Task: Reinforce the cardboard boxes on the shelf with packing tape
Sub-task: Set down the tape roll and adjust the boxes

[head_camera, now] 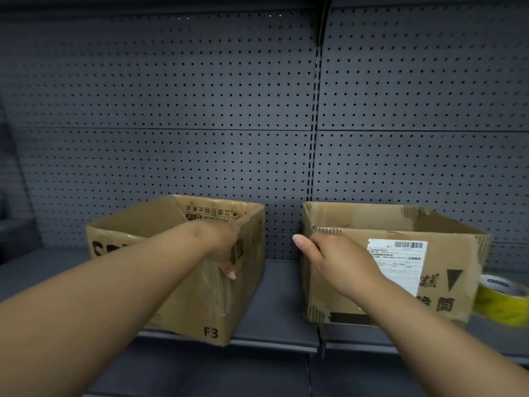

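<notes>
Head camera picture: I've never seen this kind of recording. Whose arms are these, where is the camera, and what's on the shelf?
No machine here: a person wears the camera on the head, so you see their own bare arms reaching forward. On the dark shelf stand two open cardboard boxes. The left hand grips the near right corner of the left box; the right hand holds the top left corner of the right box. A yellow tape roll lies untouched beside the right box.
</notes>
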`<state>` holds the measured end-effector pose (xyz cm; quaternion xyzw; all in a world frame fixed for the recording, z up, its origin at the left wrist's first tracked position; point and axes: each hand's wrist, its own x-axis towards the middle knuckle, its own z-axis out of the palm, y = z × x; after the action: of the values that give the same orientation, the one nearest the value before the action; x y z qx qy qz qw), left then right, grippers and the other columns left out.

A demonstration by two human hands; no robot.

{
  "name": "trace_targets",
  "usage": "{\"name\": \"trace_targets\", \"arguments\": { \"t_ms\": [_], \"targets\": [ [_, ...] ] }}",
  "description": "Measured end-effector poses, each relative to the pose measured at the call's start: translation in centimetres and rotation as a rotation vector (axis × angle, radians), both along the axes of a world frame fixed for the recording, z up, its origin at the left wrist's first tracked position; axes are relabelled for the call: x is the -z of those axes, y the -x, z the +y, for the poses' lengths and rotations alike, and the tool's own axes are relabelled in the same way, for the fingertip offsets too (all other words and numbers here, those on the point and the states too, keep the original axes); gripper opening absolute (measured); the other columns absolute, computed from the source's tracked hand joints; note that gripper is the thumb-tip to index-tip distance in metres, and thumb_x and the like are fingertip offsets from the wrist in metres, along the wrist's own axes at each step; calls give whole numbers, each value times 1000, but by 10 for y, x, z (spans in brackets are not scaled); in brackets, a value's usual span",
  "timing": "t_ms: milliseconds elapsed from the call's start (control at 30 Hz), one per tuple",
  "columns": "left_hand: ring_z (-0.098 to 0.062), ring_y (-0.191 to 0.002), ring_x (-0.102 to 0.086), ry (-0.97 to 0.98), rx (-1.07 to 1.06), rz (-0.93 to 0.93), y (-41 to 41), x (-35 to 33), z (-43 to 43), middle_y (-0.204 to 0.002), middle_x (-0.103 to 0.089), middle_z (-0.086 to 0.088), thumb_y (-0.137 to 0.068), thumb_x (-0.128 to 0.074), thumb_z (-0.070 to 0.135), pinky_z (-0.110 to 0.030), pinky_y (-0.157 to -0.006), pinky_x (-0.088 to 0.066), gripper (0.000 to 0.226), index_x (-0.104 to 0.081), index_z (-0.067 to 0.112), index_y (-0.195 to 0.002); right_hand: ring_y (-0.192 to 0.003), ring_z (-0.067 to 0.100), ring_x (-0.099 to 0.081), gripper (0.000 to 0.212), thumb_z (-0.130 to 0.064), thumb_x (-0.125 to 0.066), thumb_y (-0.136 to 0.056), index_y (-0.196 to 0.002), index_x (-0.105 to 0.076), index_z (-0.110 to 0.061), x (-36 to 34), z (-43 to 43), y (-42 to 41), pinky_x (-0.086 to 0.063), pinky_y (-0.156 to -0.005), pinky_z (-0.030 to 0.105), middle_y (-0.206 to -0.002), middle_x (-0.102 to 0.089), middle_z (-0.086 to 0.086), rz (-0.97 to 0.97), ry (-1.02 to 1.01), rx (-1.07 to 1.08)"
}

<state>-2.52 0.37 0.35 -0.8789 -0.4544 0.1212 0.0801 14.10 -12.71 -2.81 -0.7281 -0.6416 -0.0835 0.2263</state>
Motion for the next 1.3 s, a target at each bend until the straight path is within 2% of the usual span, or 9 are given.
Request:
{"name": "trace_targets", "arguments": {
  "t_ms": [167, 300, 400, 533, 667, 833, 1000, 1133, 1300],
  "targets": [
    [-23, -122, -46, 71, 31, 13, 68, -3, -3, -142, -42, -4, -74, -74, 40, -31, -99, -40, 119, 20, 29, -145, -71, 23, -54, 44, -54, -25, -94, -71, -42, -20, -9, 34, 28, -43, -61, 34, -67, -51, -1, 20, -59, -7],
    [-13, -101, -50, 97, 88, 42, 131, -9, 4, -108, -54, 9, -74, -74, 39, -26, -92, -42, 114, 17, 41, -143, -89, 20, -58, 17, -27, -37, -99, -99, -54, -21, -14, 76, 46, -50, -78, 38, -95, -63, 0, 22, -80, -32],
    [-5, -99, -53, 109, 141, 77, 179, -13, 23, -85, -55, 21, -76, -74, 33, -25, -95, -42, 112, 16, 44, -143, -122, 15, -48, 55, 8, -39, -90, -128, -49, -30, -21, 103, 60, -44, -99, 34, -138, -48, -4, -49, 59, -66],
    [11, -82, -47, 42, 249, 129, 235, -14, 49, -102, -56, 23, -80, -70, 28, -3, -76, -35, 99, 5, 47, -142, -143, 8, -10, 81, 24, -34, -79, -141, -36, -29, -31, 121, 85, -14, -112, 22, -155, -17, -12, -226, 353, -198],
    [7, -88, -46, -101, 368, 157, 268, -10, 79, -123, -52, 17, -86, -63, 27, 0, -70, -32, 87, 0, 41, -144, -144, 8, -7, 61, 9, -50, -86, -131, -50, -31, -26, 134, 112, -12, -112, 22, -150, -26, -15, -253, 338, -288],
    [-6, -93, -57, -274, 434, 154, 277, -10, 109, -113, -57, 16, -97, -42, 35, -33, -80, -52, 27, -25, 49, -112, -116, 17, -53, 33, -10, -61, -86, -115, -65, -24, -28, 131, 138, -37, -102, 25, -126, -59, -4, -240, 411, -162],
    [-10, -112, -49, -90, 335, 105, 246, -5, 124, -136, -42, 15, -80, -59, 12, -31, -84, -51, 76, -21, 45, -138, -105, 14, -59, 33, -17, -69, -81, -114, -65, -22, -39, 122, 159, -44, -94, 26, -113, -66, -6, -224, 537, -52],
    [-1, -122, -38, 238, 439, -89, 227, -10, 114, -129, -37, 28, -85, -52, 15, -23, -100, -39, 63, -33, 47, -136, -97, 10, -58, 33, -27, -73, -77, -109, -67, -23, -44, 109, 178, -44, -86, 23, -99, -64, -11, -159, 525, -45],
    [-4, -118, -48, 129, 575, -292, 226, -6, 132, -129, -52, 19, -83, -53, 7, -31, -100, -42, 56, -53, 44, -124, -88, 14, -58, 28, -37, -71, -78, -102, -66, -24, -45, 105, 204, -43, -72, 26, -93, -63, -9, -162, 502, -16]
  ]
}}
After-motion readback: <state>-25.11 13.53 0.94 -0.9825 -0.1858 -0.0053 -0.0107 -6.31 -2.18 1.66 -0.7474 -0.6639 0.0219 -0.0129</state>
